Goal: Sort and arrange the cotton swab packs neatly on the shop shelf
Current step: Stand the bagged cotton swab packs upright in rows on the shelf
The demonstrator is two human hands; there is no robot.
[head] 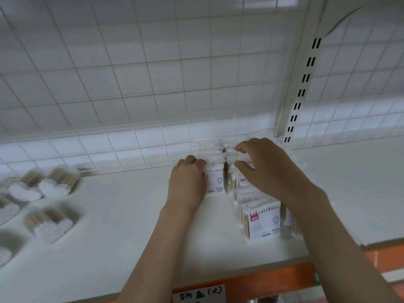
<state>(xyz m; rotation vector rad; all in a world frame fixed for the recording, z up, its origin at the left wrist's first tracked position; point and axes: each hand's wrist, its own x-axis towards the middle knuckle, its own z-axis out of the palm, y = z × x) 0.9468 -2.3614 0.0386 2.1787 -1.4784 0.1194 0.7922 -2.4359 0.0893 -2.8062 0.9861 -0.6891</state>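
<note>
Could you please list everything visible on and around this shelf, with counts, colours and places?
cotton swab packs: several, exact count unclear, clear bags of white-tipped wooden swabs, right of centre, in rows running back to the mesh
heart-shaped swab bundles: at least four, white tips, blurred, far left
shelf: one, white, with an orange front edge
wire mesh back: one, white, behind the shelf
slotted upright: one, white, right rear
handwritten label: one, white, front edge
left hand: grips a rear pack
right hand: pinches the neighbouring pack

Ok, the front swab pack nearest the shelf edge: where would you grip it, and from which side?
Probably the front pack by its two side edges, coming from above at the front. It stands upright with its label facing out; the right forearm crowds its right side.
</note>
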